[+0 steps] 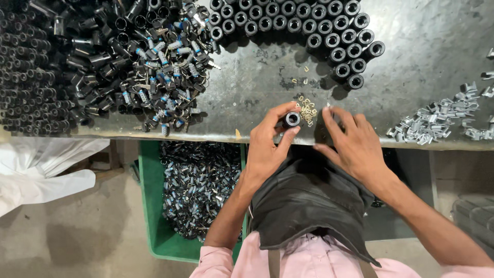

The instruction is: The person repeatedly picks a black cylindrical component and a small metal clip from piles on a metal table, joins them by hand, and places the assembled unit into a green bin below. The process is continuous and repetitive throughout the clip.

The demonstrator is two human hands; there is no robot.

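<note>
Glossy black cylinder [292, 120], brassy metal clips [308, 110], dull scuffed metal table [432, 36], green plastic bin [152, 206], matt cloth apron [309, 201].

Left hand [267, 141]: pinches black cylindrical sleeve [292, 119] at near bench [411, 31] edge. Right hand [355, 141]: fingertips on bench beside small brass clips [308, 109], possibly springs. Far: upright sleeve rows [309, 23]. Left: keyed lock cores [170, 67]. Below: green bin [149, 206].
</note>
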